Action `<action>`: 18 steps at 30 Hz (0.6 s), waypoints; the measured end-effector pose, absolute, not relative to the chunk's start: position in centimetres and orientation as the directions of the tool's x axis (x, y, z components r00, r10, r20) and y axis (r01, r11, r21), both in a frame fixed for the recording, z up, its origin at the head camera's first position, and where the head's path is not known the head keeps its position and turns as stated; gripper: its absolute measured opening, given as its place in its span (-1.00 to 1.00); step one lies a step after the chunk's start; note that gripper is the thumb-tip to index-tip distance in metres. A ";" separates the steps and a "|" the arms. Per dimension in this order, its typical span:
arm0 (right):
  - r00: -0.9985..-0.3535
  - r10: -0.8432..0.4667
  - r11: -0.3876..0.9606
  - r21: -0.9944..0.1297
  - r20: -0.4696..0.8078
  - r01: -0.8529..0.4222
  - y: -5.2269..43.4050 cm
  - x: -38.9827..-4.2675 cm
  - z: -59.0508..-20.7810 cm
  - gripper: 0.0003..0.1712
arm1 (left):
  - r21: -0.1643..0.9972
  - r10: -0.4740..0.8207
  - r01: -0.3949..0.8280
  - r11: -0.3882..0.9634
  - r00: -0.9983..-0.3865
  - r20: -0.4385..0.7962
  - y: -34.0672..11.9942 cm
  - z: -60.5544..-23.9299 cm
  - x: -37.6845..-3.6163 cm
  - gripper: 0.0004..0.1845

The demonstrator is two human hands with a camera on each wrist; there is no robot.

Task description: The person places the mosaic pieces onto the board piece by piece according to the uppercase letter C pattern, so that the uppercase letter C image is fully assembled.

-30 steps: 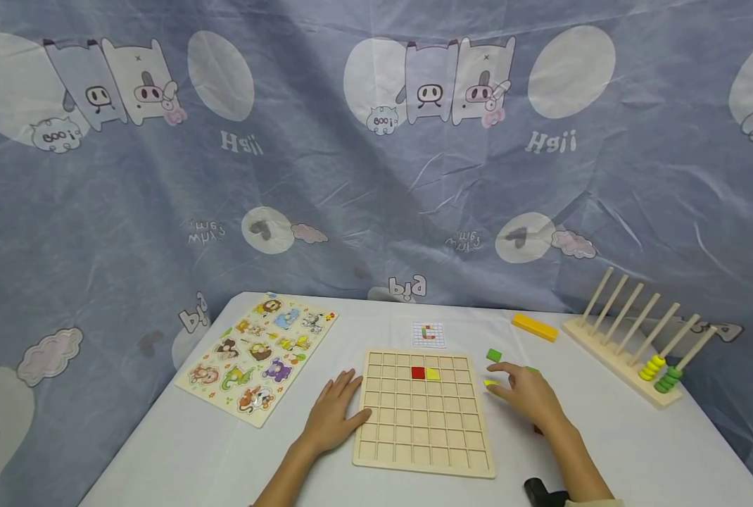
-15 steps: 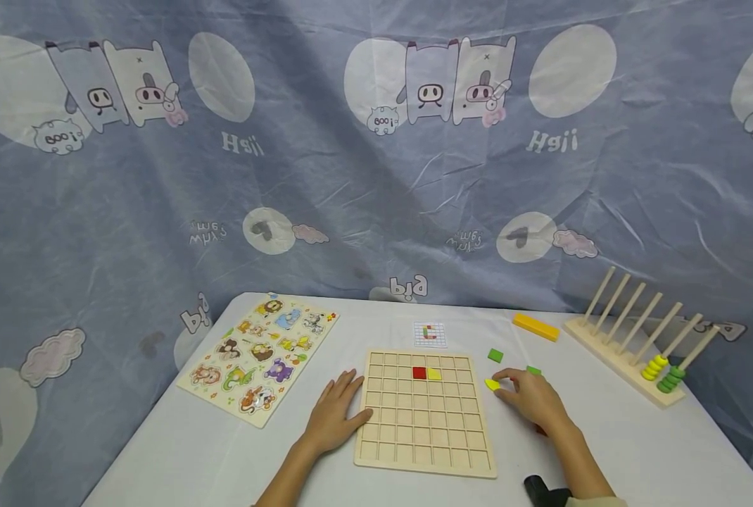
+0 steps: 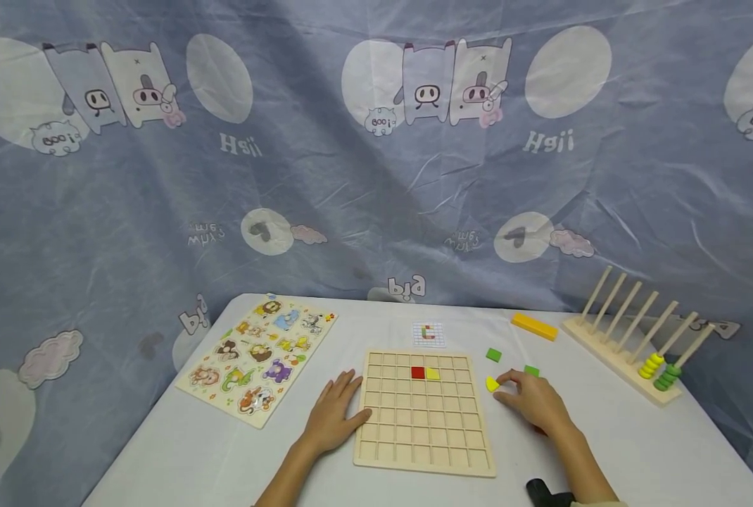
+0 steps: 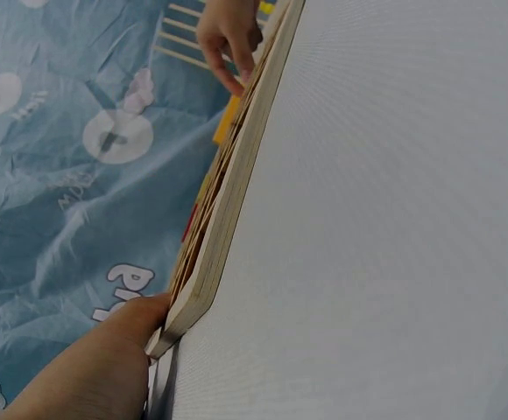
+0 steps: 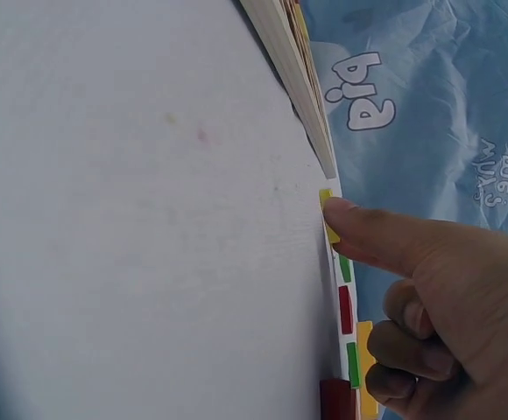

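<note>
Pinching a yellow tile [image 3: 492, 384], the right grip [image 3: 533, 401] fronts cloth [image 3: 364, 176] lettered "BOO", left grip [image 3: 332, 415] outstretched.

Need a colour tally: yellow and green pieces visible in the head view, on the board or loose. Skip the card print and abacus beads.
Yellow: 2 (yellow tile on the grid board; yellow piece pinched by the right hand)
Green: 2 (far green tile; near green tile)
Total: 4
</note>
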State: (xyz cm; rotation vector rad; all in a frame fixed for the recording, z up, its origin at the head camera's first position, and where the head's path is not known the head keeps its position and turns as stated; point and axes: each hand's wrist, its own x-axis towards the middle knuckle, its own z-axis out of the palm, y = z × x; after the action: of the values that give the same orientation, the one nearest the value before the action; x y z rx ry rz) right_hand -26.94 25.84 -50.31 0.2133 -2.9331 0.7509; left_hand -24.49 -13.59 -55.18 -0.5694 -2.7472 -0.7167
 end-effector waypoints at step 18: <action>-0.974 -0.155 0.855 -0.471 0.166 -0.217 25.4 -27.2 -50.2 -0.53 | 0.438 0.289 0.397 0.806 -0.911 0.293 -13.5 -55.0 -24.3 -0.26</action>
State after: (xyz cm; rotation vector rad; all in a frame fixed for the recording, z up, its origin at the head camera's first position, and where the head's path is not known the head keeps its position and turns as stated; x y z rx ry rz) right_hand -27.15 25.36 -50.22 0.2929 -2.9073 0.7597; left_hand -24.33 -13.54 -54.98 -0.5352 -2.7809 -0.7435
